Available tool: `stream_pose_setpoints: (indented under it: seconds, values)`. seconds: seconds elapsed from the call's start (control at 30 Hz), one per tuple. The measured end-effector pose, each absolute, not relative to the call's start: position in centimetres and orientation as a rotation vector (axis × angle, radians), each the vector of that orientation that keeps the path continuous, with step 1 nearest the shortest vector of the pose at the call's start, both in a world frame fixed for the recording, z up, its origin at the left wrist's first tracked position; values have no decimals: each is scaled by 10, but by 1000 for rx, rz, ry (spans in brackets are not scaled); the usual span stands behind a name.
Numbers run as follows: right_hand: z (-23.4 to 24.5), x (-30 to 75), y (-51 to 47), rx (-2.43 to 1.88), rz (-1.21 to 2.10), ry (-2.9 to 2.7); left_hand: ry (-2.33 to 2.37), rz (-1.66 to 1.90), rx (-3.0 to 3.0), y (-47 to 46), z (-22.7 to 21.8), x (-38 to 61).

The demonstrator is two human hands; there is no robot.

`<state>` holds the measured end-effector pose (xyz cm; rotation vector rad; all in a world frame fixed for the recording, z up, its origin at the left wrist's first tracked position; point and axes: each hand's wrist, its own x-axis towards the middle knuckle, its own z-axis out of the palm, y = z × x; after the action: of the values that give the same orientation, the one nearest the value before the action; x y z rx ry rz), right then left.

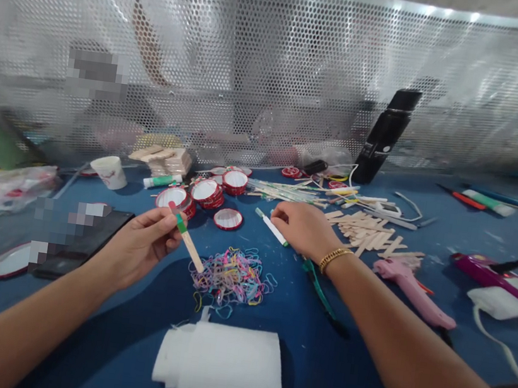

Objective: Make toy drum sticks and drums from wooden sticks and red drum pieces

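My left hand (151,237) pinches a wooden craft stick (191,252) near its upper end, which is coloured green and red. The stick's plain lower end hangs over a loose pile of colourful small rubber bands (233,276). My right hand (302,225), wearing a gold bracelet, rests low over the table with its fingers curled and their tips mostly hidden. Right beside those fingers lies a white marker (274,229) with green ends; whether they touch it is unclear. Teal-handled pliers (320,288) lie under my right wrist. Closest to me sits a folded white cloth (233,369).
Red-rimmed round lids (206,193) and a paper cup (109,172) stand at the back left. Craft sticks (363,230), a pink glue gun (415,292) and a black bottle (385,137) are at right. A perforated metal panel (259,48) closes off the back.
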<state>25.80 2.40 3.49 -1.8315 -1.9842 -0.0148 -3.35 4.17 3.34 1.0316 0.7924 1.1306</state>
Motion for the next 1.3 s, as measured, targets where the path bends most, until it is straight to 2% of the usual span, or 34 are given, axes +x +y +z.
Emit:
stream_pose_setpoints:
  seconds: [1.3]
  values:
    - [30,264,27,-1877,-31,-1922,759,1109,1044,35,30,-32]
